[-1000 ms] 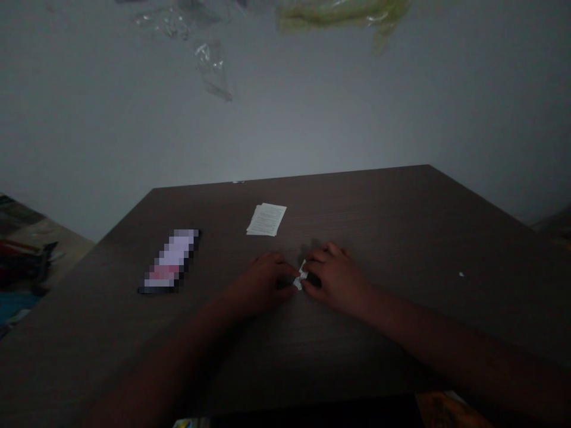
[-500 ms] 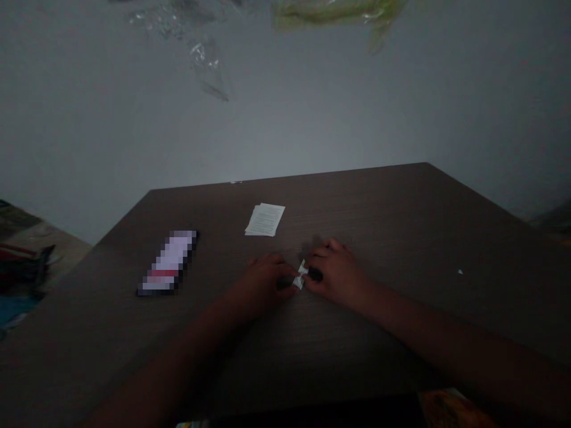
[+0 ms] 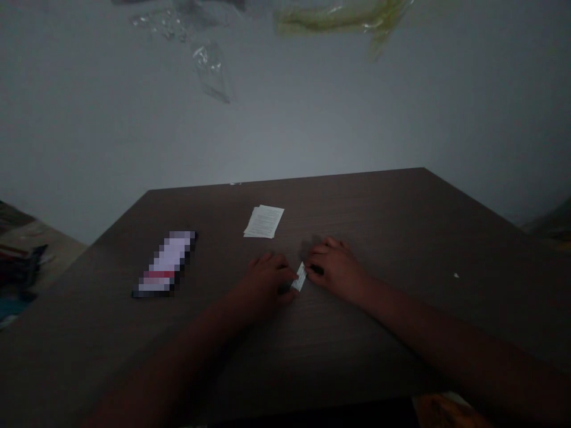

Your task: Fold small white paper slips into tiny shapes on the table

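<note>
Both my hands rest on a dark wooden table (image 3: 401, 226) near its middle, fingertips meeting over a small white folded paper piece (image 3: 300, 277). My left hand (image 3: 263, 281) has its fingers curled and pinches the paper's left side. My right hand (image 3: 336, 267) is also curled, its fingers pressing the paper's right side, with a small dark thing I cannot make out under its fingertips. Most of the paper is hidden by the fingers.
A folded printed sheet (image 3: 264, 221) lies just beyond my hands. A phone with a lit screen (image 3: 164, 264) lies to the left. A tiny white scrap (image 3: 455, 275) sits to the right. Clear and yellowish plastic bags (image 3: 339, 15) lie on the pale floor behind the table.
The white paper piece now looks flatter and narrower between the fingertips, and my right hand has drawn slightly back from it. Both arms otherwise stay in place.
</note>
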Demonstrator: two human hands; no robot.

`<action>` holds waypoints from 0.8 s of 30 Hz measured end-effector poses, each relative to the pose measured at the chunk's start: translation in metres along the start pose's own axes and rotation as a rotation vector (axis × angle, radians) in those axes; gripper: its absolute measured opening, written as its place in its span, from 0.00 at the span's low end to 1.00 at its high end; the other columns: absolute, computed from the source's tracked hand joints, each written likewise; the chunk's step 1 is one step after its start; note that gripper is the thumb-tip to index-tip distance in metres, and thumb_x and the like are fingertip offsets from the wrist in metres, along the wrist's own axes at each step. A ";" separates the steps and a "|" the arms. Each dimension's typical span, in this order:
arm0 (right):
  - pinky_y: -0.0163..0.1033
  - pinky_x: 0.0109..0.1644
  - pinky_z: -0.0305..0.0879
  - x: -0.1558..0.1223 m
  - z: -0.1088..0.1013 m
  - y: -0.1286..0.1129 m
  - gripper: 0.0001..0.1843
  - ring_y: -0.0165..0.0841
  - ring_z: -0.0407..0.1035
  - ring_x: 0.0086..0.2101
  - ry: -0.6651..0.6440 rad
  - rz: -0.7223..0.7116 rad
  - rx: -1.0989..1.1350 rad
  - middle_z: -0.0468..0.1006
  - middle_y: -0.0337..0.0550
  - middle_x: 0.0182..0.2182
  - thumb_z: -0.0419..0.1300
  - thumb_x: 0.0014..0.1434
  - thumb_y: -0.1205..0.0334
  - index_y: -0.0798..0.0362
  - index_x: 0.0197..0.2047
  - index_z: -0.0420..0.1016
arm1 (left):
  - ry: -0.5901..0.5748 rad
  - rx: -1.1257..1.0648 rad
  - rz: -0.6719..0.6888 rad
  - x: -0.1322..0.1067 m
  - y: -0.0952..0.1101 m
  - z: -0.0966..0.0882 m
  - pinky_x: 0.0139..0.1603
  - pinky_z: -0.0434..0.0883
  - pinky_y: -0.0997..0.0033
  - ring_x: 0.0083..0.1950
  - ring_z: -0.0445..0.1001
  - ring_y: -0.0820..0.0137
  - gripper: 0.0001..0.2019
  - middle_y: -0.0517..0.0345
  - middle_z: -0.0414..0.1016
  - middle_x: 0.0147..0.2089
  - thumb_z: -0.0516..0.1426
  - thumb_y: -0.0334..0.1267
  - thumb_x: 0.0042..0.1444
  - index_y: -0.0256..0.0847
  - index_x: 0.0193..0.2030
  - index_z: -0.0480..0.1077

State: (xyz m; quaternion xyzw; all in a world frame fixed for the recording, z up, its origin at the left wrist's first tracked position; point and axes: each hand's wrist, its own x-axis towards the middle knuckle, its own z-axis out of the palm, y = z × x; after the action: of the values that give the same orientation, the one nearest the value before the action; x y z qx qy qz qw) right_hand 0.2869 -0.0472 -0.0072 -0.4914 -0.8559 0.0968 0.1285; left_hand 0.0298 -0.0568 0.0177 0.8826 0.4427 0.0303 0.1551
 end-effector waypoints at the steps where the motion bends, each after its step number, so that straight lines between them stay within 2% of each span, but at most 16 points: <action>1: 0.51 0.56 0.59 0.000 0.000 0.000 0.06 0.51 0.75 0.58 0.001 -0.001 -0.007 0.92 0.49 0.51 0.72 0.82 0.62 0.48 0.50 0.93 | 0.020 0.024 0.038 0.000 -0.001 0.001 0.77 0.74 0.41 0.71 0.82 0.45 0.11 0.49 0.88 0.66 0.72 0.40 0.78 0.49 0.63 0.90; 5: 0.51 0.56 0.60 0.000 0.002 0.000 0.06 0.51 0.75 0.58 0.010 -0.007 -0.018 0.91 0.48 0.50 0.73 0.82 0.61 0.47 0.50 0.93 | 0.056 0.089 0.163 0.000 -0.003 0.005 0.77 0.73 0.42 0.73 0.80 0.47 0.04 0.50 0.88 0.68 0.70 0.38 0.81 0.47 0.56 0.89; 11: 0.51 0.58 0.61 0.000 0.008 0.006 0.03 0.51 0.75 0.58 0.037 -0.038 0.012 0.90 0.50 0.51 0.75 0.81 0.60 0.49 0.51 0.92 | 0.018 0.103 0.273 0.002 -0.004 0.009 0.80 0.70 0.43 0.76 0.83 0.50 0.03 0.55 0.90 0.71 0.70 0.35 0.80 0.48 0.52 0.89; 14: 0.53 0.61 0.64 0.000 0.010 0.011 0.02 0.50 0.76 0.58 0.045 -0.047 0.054 0.90 0.51 0.51 0.75 0.80 0.63 0.49 0.52 0.91 | 0.017 0.083 0.261 0.002 -0.003 0.010 0.80 0.72 0.44 0.73 0.86 0.51 0.04 0.57 0.91 0.69 0.73 0.36 0.76 0.49 0.53 0.88; 17: 0.54 0.65 0.68 0.001 0.009 0.015 0.05 0.48 0.79 0.56 0.033 -0.096 0.105 0.90 0.49 0.51 0.73 0.80 0.67 0.50 0.53 0.91 | 0.039 0.073 0.217 0.000 -0.001 0.010 0.79 0.74 0.40 0.72 0.86 0.48 0.08 0.52 0.91 0.69 0.75 0.39 0.74 0.48 0.57 0.87; 21: 0.56 0.69 0.71 -0.001 0.006 0.016 0.09 0.45 0.81 0.54 0.019 -0.198 0.148 0.90 0.48 0.51 0.69 0.81 0.70 0.49 0.53 0.93 | 0.103 0.097 0.079 0.000 0.000 0.009 0.79 0.75 0.33 0.76 0.85 0.42 0.14 0.46 0.90 0.74 0.73 0.43 0.78 0.49 0.66 0.86; 24: 0.57 0.70 0.73 -0.004 0.007 0.013 0.11 0.46 0.81 0.56 0.014 -0.227 0.144 0.91 0.50 0.54 0.69 0.82 0.69 0.48 0.57 0.94 | 0.094 0.112 -0.001 0.001 0.000 0.007 0.80 0.74 0.31 0.79 0.82 0.41 0.18 0.44 0.87 0.78 0.72 0.43 0.80 0.50 0.72 0.85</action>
State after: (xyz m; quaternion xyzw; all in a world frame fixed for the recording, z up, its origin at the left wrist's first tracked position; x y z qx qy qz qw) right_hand 0.2976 -0.0440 -0.0178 -0.3813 -0.8961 0.1394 0.1794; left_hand 0.0321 -0.0577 0.0113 0.8874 0.4508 0.0465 0.0844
